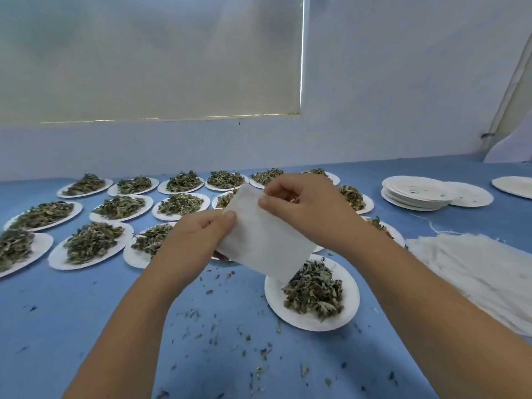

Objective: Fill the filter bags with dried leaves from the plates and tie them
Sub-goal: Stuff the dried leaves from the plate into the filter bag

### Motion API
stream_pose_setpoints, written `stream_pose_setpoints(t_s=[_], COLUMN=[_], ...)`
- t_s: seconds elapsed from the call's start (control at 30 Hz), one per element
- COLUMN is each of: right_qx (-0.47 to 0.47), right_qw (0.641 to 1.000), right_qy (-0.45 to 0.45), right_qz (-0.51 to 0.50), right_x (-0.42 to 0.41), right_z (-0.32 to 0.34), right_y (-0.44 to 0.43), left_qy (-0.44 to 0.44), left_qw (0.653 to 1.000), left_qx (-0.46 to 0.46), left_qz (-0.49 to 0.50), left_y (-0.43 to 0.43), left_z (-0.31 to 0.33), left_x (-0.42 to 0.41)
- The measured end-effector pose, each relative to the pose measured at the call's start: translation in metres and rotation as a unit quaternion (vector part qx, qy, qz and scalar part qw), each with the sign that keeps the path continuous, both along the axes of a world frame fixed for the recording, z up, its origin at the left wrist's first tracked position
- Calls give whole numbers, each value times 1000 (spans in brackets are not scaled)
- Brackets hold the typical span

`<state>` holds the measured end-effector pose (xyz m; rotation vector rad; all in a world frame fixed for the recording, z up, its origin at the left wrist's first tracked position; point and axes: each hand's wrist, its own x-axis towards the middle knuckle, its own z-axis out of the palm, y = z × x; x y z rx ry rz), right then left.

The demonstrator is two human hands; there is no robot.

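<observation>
A flat white filter bag [267, 240] is held up above the blue table, tilted with its top edge at the upper left. My left hand [195, 240] pinches its left edge between thumb and fingers. My right hand [302, 205] pinches the top edge near the upper corner. Just below the bag's lower corner, a white paper plate [312, 319] carries a heap of dried leaves [315, 292]. Several more plates of dried leaves [92, 240] lie in rows across the left and far side of the table.
A pile of white filter bags [478, 272] with loose strings lies at the right. Bare paper plates [414, 192] are stacked at the far right, another plate [515, 187] beyond them. Leaf crumbs [218, 335] are scattered on the blue table [57, 326]. A wall stands close behind.
</observation>
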<state>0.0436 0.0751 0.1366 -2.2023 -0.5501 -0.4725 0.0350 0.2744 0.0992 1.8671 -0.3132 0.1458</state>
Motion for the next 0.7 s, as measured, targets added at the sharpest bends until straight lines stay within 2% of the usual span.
stream_pose_setpoints(t_s=[0.13,0.2,0.3,0.4,0.57,0.7], right_qx=[44,5,-94,-155,-176,-159], right_qw=[996,989,968,949,939,943], right_qy=[18,72,163,225,264,269], right_qz=[-79,-131,-167,-157,-134,-114], right_x=[8,14,24,27,23,24], right_z=[-19,-30,-48,-67,-89,-94], right_y=[-32,-58,-90,-105,-105,-101], left_qy=[30,54,66,63,43,29], left_qw=[999,996,994,994,997,996], left_qx=[-29,-72,-83,-81,-33,4], left_qz=[30,24,30,37,52,89], left_y=[10,14,19,22,21,21], left_z=[-10,-14,-18,-22,-26,-30], left_x=[3,4,6,7,6,7])
